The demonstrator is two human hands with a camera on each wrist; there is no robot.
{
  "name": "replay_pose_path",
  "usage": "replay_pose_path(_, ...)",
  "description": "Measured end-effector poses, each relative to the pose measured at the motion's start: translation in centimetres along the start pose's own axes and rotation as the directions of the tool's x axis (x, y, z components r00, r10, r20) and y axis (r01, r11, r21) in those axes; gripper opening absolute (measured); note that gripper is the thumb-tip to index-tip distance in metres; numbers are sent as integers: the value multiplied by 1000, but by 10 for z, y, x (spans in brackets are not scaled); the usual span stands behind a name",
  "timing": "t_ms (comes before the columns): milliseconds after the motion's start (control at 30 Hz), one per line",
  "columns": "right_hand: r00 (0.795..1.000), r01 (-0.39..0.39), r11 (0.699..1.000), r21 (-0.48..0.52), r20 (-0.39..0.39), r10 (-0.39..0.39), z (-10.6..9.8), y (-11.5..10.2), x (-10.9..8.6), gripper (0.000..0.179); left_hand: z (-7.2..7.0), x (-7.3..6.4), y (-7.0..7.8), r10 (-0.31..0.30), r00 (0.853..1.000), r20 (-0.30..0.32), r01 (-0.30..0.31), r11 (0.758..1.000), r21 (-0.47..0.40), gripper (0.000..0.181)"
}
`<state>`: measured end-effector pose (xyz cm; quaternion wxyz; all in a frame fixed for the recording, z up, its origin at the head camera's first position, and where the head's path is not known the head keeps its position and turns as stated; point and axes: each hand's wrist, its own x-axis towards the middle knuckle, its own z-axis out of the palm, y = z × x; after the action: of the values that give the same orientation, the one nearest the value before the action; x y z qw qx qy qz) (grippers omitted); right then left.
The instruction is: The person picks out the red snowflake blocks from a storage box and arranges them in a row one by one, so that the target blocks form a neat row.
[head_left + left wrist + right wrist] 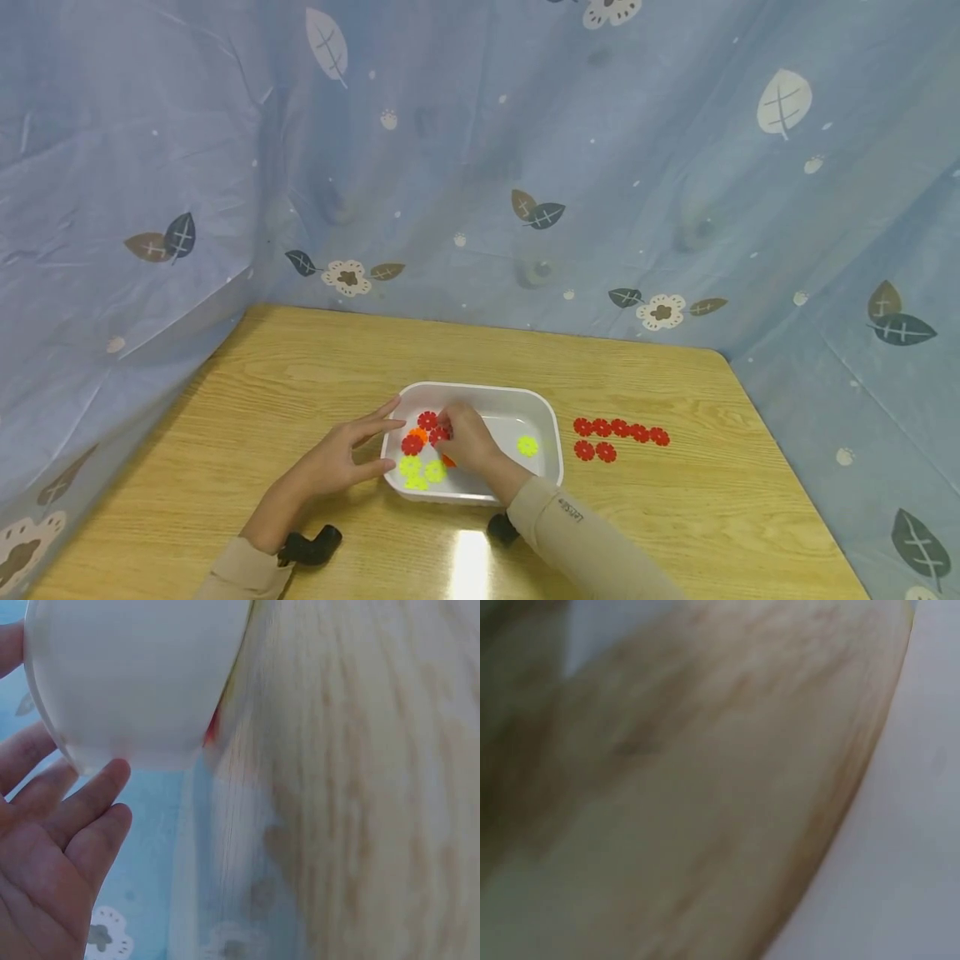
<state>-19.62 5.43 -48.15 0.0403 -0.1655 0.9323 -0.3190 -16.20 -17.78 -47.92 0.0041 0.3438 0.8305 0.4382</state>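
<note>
A white plastic tray [517,398] stands on the table, holding several flower-shaped plastic discs. My left hand [337,454] is at its left end, with fingers extended and fingertips at the rim. In the left wrist view, fingers [86,802] lie along the outside of the tray wall [142,682]. My right hand [468,442] reaches into the tray, its bent fingers around a red disc [438,436]; I cannot tell whether they pinch it. Beside it are another red disc [412,445], an orange disc [419,435] and yellow discs [409,467]. The right wrist view shows no fingers.
A lone yellow disc [527,446] lies in the tray's right half. On the table to the right are a row of red discs [620,428] and two more red discs [595,451] below it. A patterned blue curtain [450,167] hangs behind the wooden table [300,358].
</note>
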Motion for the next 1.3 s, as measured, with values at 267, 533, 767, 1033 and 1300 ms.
replay_pose_path(267, 1000, 0, 999, -32, 18, 0, -3, -4, -1, 20, 0, 0, -2, -1, 1000, -2, 1, 1000, -12, 52)
replay_pose_path(533, 1000, -2, 999, 51, 4, 1, -12, -5, 1, 21, 0, 0, -2, -5, 1000, -6, 5, 1000, -5, 53)
replay_pose_path(767, 995, -98, 958, 270, 26, 94, -21, -3, -2, 25, 1, -1, -3, -11, 1000, -1, 11, 1000, 6, 52)
replay_pose_path(1033, 995, -98, 904, 416, 27, 95, -36, -3, -11, 28, 1, 0, -3, -2, 1000, 0, 2, 1000, 5, 52)
replay_pose_path(1300, 994, -58, 863, 502, -48, 94, -62, 12, -29, 29, 1, 0, -2, -6, 1000, -10, 6, 1000, 29, 52)
